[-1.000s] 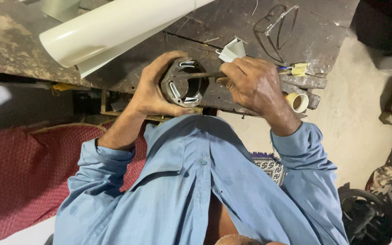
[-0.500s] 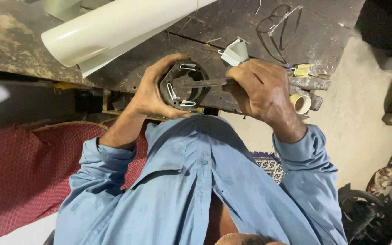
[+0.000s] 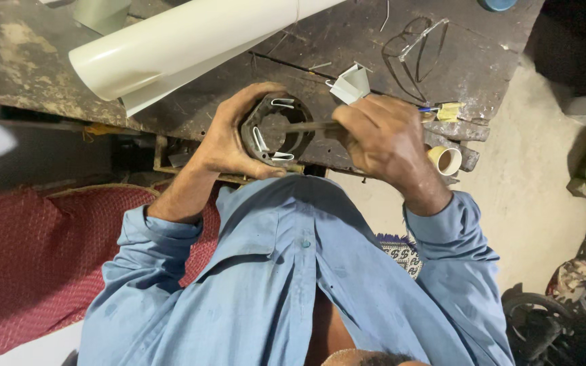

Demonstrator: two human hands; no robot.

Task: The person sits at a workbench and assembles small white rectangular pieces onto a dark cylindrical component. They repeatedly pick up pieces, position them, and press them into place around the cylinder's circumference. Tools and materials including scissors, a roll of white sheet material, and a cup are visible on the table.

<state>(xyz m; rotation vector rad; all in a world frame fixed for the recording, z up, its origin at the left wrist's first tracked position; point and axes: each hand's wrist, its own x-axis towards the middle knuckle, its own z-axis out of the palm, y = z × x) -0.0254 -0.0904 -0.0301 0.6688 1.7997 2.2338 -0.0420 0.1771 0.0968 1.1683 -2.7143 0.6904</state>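
Observation:
My left hand (image 3: 228, 139) grips a round dark metal ring (image 3: 274, 130), like a motor stator, with white paper liners in its inner slots. It holds the ring up against the front edge of the worn workbench (image 3: 28, 74). My right hand (image 3: 381, 139) is closed on a thin dark rod (image 3: 310, 125) whose tip reaches into the ring's opening. A folded white paper piece (image 3: 351, 85) sits just above my right hand. Both forearms are in blue shirt sleeves.
A large cream rolled sheet (image 3: 184, 44) lies across the bench at the upper left. A small tape roll (image 3: 446, 160) and a yellow-tagged tool (image 3: 447, 112) lie right of my right hand, with a wire loop (image 3: 415, 47) behind. A red woven mat (image 3: 22, 257) lies lower left, dark machinery (image 3: 564, 325) lower right.
My right hand has shifted slightly with the rod, working its tip inside the ring. My left hand keeps the ring in nearly the same spot.

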